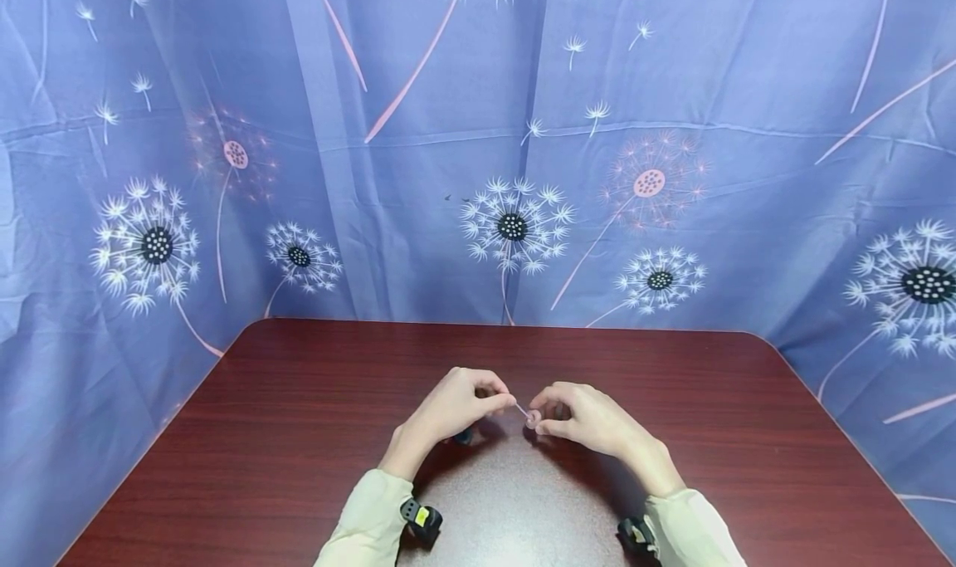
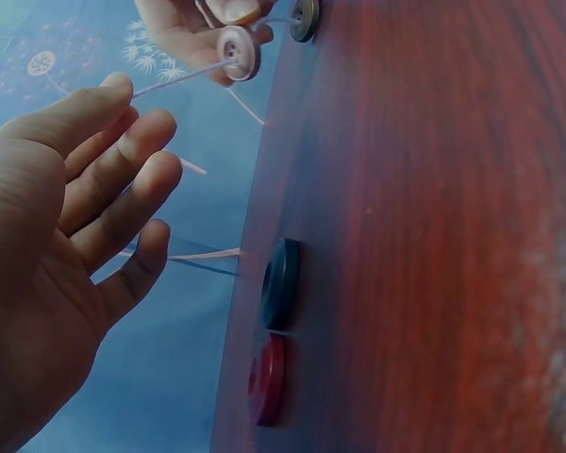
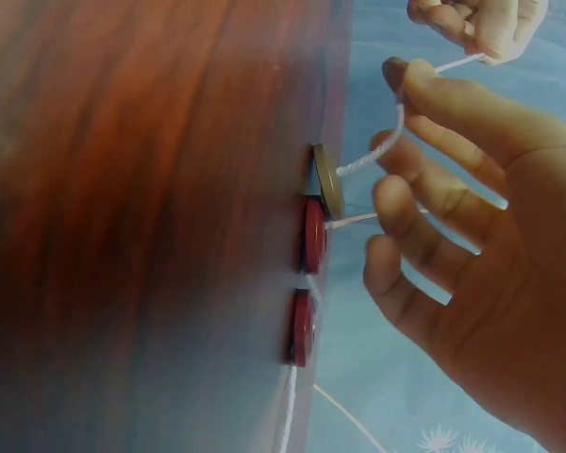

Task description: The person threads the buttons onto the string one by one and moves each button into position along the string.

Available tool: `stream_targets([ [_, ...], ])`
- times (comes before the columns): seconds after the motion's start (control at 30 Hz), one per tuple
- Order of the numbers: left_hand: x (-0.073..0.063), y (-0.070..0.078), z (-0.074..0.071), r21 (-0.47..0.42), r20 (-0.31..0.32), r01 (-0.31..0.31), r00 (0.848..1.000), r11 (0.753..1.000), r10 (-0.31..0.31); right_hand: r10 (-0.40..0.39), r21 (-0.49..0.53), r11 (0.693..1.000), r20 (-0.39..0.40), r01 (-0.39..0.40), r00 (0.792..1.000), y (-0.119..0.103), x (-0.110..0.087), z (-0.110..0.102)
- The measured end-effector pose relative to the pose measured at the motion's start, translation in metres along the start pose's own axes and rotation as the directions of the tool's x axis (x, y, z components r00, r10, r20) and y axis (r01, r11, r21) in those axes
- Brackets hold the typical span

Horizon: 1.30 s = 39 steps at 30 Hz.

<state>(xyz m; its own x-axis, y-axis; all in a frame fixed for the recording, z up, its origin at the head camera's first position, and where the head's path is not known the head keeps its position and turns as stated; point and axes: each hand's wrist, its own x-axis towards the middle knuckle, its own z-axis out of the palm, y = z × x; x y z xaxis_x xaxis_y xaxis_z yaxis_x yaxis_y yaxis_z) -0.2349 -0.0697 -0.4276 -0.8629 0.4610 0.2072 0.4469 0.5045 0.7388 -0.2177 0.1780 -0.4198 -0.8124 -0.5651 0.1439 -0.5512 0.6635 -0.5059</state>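
Over the wood-grain table [image 1: 299,417] | left hand [image 1: 457,405] pinches white cord [image 2: 184,79] | right hand [image 1: 590,419], apart, pinches pale pink button [image 2: 240,53] threaded on it | teal button [image 2: 282,283] below left hand

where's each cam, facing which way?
Head: on the head, facing forward and down at the table; left hand, right hand, sleeves show.
Left wrist: on that wrist, facing the pink button; both hands show.
Right wrist: on that wrist, facing the olive button; both hands show.
Both wrist views share the cord and olive button.
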Motion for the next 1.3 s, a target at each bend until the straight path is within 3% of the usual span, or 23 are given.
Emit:
stream_targets([
  [0.4,0.0021,0.0001,0.0010,0.001,-0.012,-0.007,1.000,1.000,0.007,-0.023,-0.151,0.988,-0.018,0.020,1.000,0.0012,-0.0038,0.0011],
  [1.0,0.0013,0.0014,0.0008,-0.002,0.004,0.002,1.000,1.000,-0.002,0.056,-0.139,0.989,0.021,-0.053,0.998,0.0031,-0.0064,-0.0005],
  [1.3,-0.0001,0.0007,0.0011,0.014,0.008,-0.005,1.000,1.000,0.005,0.009,-0.130,0.991,-0.022,-0.012,1.000,0.0045,-0.0040,-0.0032],
])
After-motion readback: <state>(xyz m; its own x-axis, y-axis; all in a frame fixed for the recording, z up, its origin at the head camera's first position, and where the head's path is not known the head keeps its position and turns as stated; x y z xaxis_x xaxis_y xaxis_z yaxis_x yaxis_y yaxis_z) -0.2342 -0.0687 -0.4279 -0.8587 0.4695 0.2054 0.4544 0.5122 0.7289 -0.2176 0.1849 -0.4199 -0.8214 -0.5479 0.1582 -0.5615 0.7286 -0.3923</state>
